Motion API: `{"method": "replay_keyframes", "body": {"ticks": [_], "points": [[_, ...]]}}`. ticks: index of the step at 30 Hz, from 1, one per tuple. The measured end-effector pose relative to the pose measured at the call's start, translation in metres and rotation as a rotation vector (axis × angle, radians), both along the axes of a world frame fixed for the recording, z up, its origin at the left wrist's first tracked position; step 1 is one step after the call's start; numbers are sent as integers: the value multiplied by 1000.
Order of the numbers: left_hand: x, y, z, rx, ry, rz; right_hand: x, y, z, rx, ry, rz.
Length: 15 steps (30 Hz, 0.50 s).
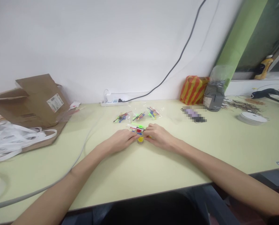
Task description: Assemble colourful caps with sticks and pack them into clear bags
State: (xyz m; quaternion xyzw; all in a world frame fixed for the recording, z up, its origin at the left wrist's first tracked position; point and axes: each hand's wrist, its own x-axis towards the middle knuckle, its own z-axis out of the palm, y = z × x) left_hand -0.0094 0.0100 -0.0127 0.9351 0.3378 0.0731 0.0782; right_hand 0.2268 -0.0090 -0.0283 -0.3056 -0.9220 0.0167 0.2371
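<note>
Both my hands meet at the middle of a pale yellow-green desk point(139, 168). Between them sits a small plastic toy assembly point(138, 132) with red, blue and yellow parts and thin green and white sticks. The fingertips of my left hand point(122, 140) press it from the left, and those of my right hand point(159, 136) from the right. My fingers hide much of it. Farther away lie several clear bags of small colourful parts point(139, 116), just beyond my hands.
A brown cardboard mailer point(34, 101) and white plastic bags point(8, 140) lie at the left, and a grey cable point(83, 150) crosses the desk. Against the wall stand a power strip point(113, 101), a striped bag point(193, 90) and a grey bag point(213, 95). A white tape roll point(252, 118) lies right.
</note>
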Motion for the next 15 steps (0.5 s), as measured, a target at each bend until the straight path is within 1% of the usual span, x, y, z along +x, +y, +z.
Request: {"method": "replay_keyframes", "body": {"ticks": [4, 8, 15], "points": [[0, 0, 1, 20, 15, -1, 0, -1, 1, -2, -5, 1], [-1, 0, 2, -10, 7, -10, -1, -3, 3, -26, -11, -9], [-1, 1, 0, -38, 14, -5, -3, -4, 4, -53, -18, 32]]}}
